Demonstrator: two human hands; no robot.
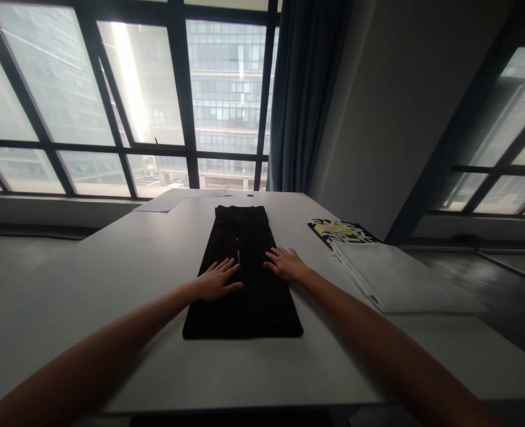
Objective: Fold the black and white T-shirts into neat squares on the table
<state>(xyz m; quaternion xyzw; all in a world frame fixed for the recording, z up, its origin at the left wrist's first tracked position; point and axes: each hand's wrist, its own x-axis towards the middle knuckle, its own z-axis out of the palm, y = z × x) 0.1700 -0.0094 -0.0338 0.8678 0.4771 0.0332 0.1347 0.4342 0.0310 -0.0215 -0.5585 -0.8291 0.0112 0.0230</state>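
A black folded garment [253, 314] lies flat and lengthwise on the white table, its far end wider than a neat strip and slightly uneven. A thin line of pink marks runs down its middle. My left hand [218, 280] rests palm down on its left half, fingers spread toward the pink marks. On the right edge of the cloth lies my right hand [284, 264], also palm down with fingers apart. Neither hand grips the fabric. What kind of garment it is cannot be made out from this folded shape.
The white table [124, 267] stretches toward the windows. White folded cloth [418, 279] is stacked at the right edge, beside a black, white and yellow patterned piece [338, 230]. Paper sheets [162, 203] lie at the far left. A blue curtain [304, 89] hangs behind.
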